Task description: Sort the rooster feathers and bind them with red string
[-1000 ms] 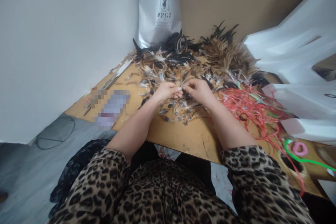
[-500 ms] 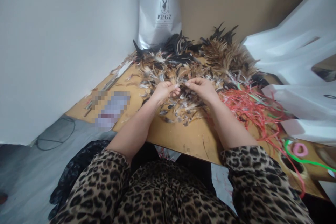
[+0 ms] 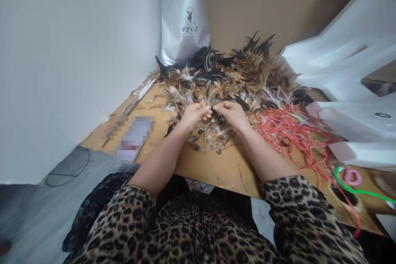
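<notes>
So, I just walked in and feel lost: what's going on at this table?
A person in a leopard-print top is handling loose feathers on a table. The left hand appears to pinch a few; the right hand is close beside it, but what it holds is too small to tell. Red strands lie to the right, and a silver bag stands behind the feathers.

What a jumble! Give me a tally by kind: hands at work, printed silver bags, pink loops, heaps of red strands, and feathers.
Left hand and right hand: 2
Silver bag: 1
Pink loop: 1
Heap of red strands: 1
Feathers: too many overlap to count
Total, feathers aside: 5
</notes>
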`<state>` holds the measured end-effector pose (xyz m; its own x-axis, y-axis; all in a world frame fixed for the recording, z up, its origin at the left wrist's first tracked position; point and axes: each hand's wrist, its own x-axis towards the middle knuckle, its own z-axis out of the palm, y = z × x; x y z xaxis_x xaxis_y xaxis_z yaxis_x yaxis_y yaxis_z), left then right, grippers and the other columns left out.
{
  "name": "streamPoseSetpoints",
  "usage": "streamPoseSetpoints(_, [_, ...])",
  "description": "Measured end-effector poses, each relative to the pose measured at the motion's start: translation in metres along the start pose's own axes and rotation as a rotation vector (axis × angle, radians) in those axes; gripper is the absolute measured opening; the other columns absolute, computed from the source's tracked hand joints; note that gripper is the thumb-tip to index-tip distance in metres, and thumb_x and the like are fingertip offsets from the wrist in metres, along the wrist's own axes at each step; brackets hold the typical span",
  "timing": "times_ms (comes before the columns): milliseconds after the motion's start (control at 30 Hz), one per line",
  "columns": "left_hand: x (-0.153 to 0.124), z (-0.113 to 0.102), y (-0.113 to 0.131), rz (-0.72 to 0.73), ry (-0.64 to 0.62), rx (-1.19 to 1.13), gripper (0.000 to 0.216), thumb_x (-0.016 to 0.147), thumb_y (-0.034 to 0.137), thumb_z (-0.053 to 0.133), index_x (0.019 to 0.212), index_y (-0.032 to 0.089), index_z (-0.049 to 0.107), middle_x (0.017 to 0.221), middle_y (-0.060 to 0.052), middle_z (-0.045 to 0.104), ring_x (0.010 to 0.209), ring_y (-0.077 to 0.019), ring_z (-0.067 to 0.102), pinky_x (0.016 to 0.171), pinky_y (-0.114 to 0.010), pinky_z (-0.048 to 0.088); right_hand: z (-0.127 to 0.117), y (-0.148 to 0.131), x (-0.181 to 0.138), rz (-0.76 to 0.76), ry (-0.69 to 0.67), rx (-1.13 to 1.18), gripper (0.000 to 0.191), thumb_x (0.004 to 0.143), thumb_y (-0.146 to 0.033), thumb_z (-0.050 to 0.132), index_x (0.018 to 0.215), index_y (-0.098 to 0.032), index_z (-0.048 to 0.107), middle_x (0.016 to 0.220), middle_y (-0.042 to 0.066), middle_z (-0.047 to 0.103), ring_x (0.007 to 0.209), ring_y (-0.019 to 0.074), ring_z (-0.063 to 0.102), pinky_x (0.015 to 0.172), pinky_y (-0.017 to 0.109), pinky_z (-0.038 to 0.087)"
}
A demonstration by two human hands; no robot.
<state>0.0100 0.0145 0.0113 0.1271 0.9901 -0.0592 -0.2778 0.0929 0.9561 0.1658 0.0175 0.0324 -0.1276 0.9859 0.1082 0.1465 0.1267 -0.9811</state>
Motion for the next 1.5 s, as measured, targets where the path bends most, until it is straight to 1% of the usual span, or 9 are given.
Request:
streamPoseSetpoints(533, [-0.004,0.000,-0.001,-0.042,-0.164,0.191,0.026,0.067,0.035,0.071,0.064,0.010,0.065,0.053,-0.003,0.061,0.045,-0.0058,0.052,0.047,-0.018,0.039,0.000,0.003,0.004,0.033,0.053,0.071,0.030,0.060,-0.044,0.069,0.063,-0.017,0.058,0.058,-0.003,0.055,0.053,0.0085,0.043,0.057,0.024,0.035])
streamPoseSetpoints(700, [0.001,-0.009,0.007,0.021,-0.024,0.058,0.026,0.065,0.035,0.072,0.067,0.010,0.066,0.056,-0.003,0.063,0.046,-0.0045,0.051,0.046,-0.016,0.038,-0.007,0.012,0.012,0.004,0.212,0.053,0.028,0.065,-0.044,0.064,0.069,-0.017,0.061,0.056,-0.003,0.054,0.051,0.0088,0.043,0.056,0.024,0.036])
streamPoseSetpoints(800, [0.008,-0.019,0.007,0.076,0.108,-0.125,0.023,0.063,0.032,0.074,0.069,0.011,0.065,0.066,-0.003,0.066,0.050,-0.0035,0.053,0.048,-0.015,0.039,-0.011,0.018,0.012,-0.126,0.127,-0.171,0.022,0.069,-0.038,0.061,0.070,-0.016,0.063,0.064,0.000,0.060,0.057,0.0107,0.049,0.061,0.025,0.038])
streamPoseSetpoints(900, [0.013,-0.025,0.003,0.057,0.168,-0.186,0.022,0.064,0.030,0.074,0.072,0.011,0.064,0.067,-0.003,0.065,0.051,-0.0034,0.053,0.047,-0.014,0.037,-0.009,0.017,0.007,-0.310,-0.074,-0.528,0.016,0.075,-0.029,0.055,0.073,-0.017,0.066,0.076,0.004,0.065,0.070,0.0143,0.054,0.070,0.028,0.038])
streamPoseSetpoints(967, [0.013,-0.025,0.002,0.052,0.176,-0.152,0.022,0.065,0.031,0.072,0.072,0.011,0.065,0.067,-0.003,0.065,0.051,-0.0034,0.053,0.046,-0.014,0.037,-0.006,0.013,0.001,-0.395,-0.169,-0.817,0.016,0.077,-0.025,0.053,0.076,-0.018,0.067,0.083,0.005,0.066,0.080,0.0174,0.054,0.076,0.031,0.035])
streamPoseSetpoints(1067, [0.012,-0.021,0.002,0.097,0.181,-0.023,0.022,0.067,0.033,0.070,0.069,0.011,0.066,0.067,-0.005,0.066,0.051,-0.0046,0.053,0.046,-0.016,0.037,0.000,0.008,-0.005,-0.444,-0.200,-1.159,0.019,0.080,-0.026,0.052,0.086,-0.020,0.069,0.089,0.007,0.065,0.088,0.0213,0.051,0.081,0.036,0.029])
streamPoseSetpoints(1200, [0.009,-0.013,0.001,0.189,0.194,0.161,0.021,0.068,0.032,0.068,0.068,0.011,0.068,0.060,-0.005,0.065,0.047,-0.0065,0.052,0.046,-0.019,0.039,0.008,0.009,-0.007,-0.465,-0.208,-1.330,0.024,0.084,-0.024,0.046,0.092,-0.018,0.068,0.091,0.011,0.063,0.089,0.0224,0.048,0.080,0.038,0.026])
streamPoseSetpoints(1367, [0.008,-0.009,-0.002,0.257,0.190,0.192,0.020,0.071,0.031,0.066,0.070,0.011,0.069,0.067,-0.007,0.068,0.048,-0.0070,0.053,0.049,-0.021,0.041,0.010,0.014,-0.006,-0.478,-0.201,-1.309,0.025,0.085,-0.020,0.044,0.077,-0.014,0.067,0.082,0.012,0.063,0.084,0.0219,0.050,0.080,0.038,0.027])
streamPoseSetpoints(1500, [0.008,-0.010,0.000,0.224,0.222,0.120,0.021,0.069,0.032,0.068,0.070,0.011,0.069,0.073,-0.008,0.070,0.051,-0.0076,0.055,0.050,-0.021,0.042,0.003,0.011,-0.002,-0.413,-0.064,-0.868,0.016,0.079,-0.025,0.054,0.073,-0.017,0.066,0.079,0.007,0.064,0.080,0.0187,0.053,0.076,0.033,0.034])
